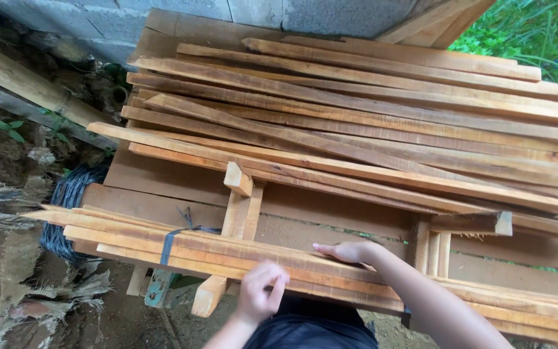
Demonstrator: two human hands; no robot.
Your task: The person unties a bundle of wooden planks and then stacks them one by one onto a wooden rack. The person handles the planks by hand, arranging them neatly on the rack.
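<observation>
A bundle of long thin wooden slats [227,249] lies across the front, tied near its left end with a dark strap [168,247]. My left hand [263,291] sits at the bundle's near edge with its fingers curled shut; no object shows inside it. My right hand [350,251] lies flat, palm down, on top of the bundle with its fingers pointing left. The two hands are about a hand's width apart.
A big loose stack of slats [356,123] fills the boards behind. A short wooden block [238,179] sticks up mid-frame. A coil of dark wire [66,200] lies left on rubble. A concrete block wall [330,13] runs along the back, with greenery [537,32] at far right.
</observation>
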